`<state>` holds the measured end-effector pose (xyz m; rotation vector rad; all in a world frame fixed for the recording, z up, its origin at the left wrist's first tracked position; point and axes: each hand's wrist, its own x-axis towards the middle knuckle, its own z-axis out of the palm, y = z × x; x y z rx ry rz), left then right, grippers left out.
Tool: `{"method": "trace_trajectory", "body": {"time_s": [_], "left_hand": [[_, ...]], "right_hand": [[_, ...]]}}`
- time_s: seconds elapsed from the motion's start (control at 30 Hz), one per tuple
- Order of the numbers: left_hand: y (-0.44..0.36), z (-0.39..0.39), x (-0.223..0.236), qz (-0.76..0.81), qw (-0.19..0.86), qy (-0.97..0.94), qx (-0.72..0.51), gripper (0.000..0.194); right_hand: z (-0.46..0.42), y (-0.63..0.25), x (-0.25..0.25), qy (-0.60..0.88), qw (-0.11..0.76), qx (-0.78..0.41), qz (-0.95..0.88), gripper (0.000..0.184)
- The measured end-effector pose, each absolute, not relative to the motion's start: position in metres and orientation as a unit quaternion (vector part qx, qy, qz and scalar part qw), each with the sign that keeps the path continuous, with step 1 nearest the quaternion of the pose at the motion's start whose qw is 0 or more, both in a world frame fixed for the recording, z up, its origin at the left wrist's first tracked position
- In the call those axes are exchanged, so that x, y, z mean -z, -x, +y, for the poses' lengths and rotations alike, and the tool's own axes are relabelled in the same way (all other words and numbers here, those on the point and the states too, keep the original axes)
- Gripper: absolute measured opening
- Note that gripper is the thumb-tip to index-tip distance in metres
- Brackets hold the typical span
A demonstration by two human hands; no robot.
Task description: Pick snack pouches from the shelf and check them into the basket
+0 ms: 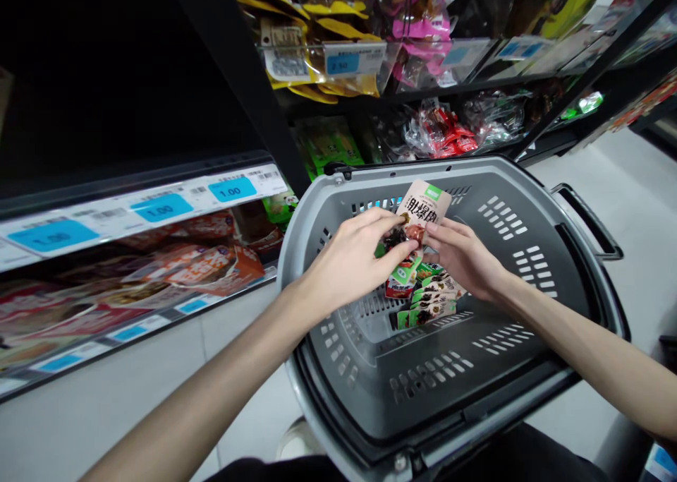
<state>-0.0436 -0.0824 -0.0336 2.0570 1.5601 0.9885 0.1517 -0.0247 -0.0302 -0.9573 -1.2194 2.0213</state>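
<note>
The packet (429, 207) is just right of the middle of the frame, held over the basket (494, 369) and tilted, its top toward the upper right. It is beige with a green patch near the top, dark printed characters and a food picture below. The left hand (364, 249) comes in from the lower left; its grip is nearly closed, thumb below and fingers above, on the packet's left side. The right hand (462, 256) reaches in from the right edge, its grip closed with thumb and fingertips on the packet's right edge.

Below the hands, at the centre of the frame, small packs (434, 300) in green, beige and red lie overlapped in the basket. The basket is grey with slotted walls and fills the middle and lower right; a black handle (613, 245) sticks out at its right.

At left, a shelf strip (113, 217) bears blue price tags, with orange and red bags (206, 263) beneath. Yellow bags (338, 5) and pink bags (423, 29) stand at the top, with red bags (455, 140) lower, just beyond the basket. Pale floor (629, 157) shows at right.
</note>
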Motion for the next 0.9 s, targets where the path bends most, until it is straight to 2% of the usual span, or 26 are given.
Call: {"method": "trace_trajectory", "body": {"time_s": [0.13,0.23,0.33,0.43,0.5,0.9], "left_hand": [[0.043,-0.084,0.026,0.562,0.230,-0.708,-0.361,0.045],[0.047,-0.083,0.026,0.585,0.266,-0.669,-0.374,0.031],[0.052,-0.079,0.030,0.556,0.372,-0.614,-0.419,0.027],[0.053,-0.077,0.031,0.492,0.511,-0.533,-0.461,0.036],[0.052,-0.077,0.029,0.468,0.566,-0.484,-0.476,0.039],[0.049,-0.078,0.027,0.467,0.586,-0.423,-0.510,0.045]], "right_hand": [[-0.027,-0.151,0.026,0.325,0.291,-0.779,-0.449,0.031],[-0.027,-0.150,0.029,0.355,0.323,-0.740,-0.472,0.036],[-0.026,-0.150,0.033,0.412,0.355,-0.682,-0.490,0.042],[-0.024,-0.151,0.036,0.416,0.343,-0.687,-0.487,0.030],[-0.023,-0.151,0.036,0.405,0.340,-0.701,-0.479,0.023],[-0.023,-0.147,0.035,0.409,0.352,-0.707,-0.458,0.020]]}}
